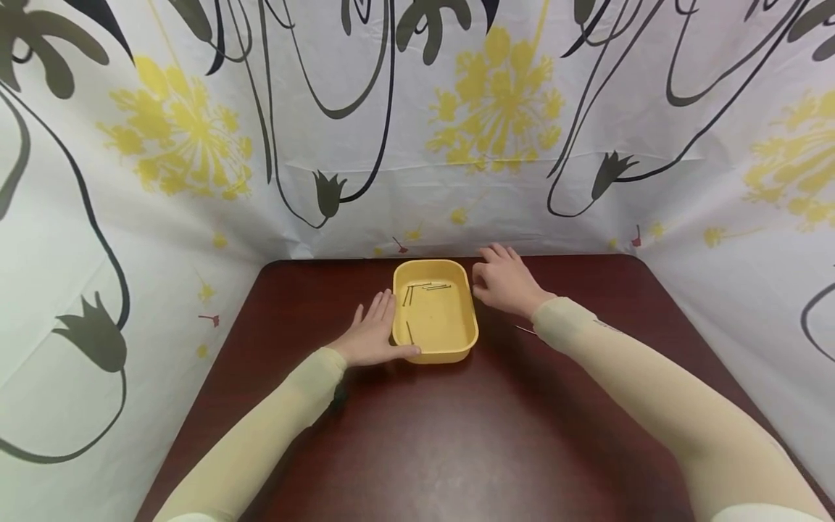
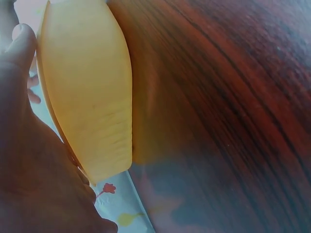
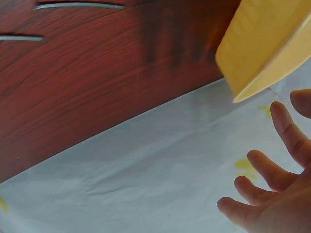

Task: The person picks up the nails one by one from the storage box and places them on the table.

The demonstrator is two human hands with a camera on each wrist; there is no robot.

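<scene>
A yellow plastic tub stands near the table's far edge. Inside it lie several thin dark nails, most of them towards the back. My left hand rests against the tub's left side with fingers straight, its thumb lying on the near rim. Just beyond the right rim hovers my right hand. In the right wrist view its fingers are spread and loosely bent, with nothing seen between them. Two thin metal pieces, like nails, lie on the table at the upper left of that view.
The dark red wooden table has rounded far corners. A white cloth with yellow and grey flowers hangs behind it and along both sides. One thin metal piece shows beside my right wrist.
</scene>
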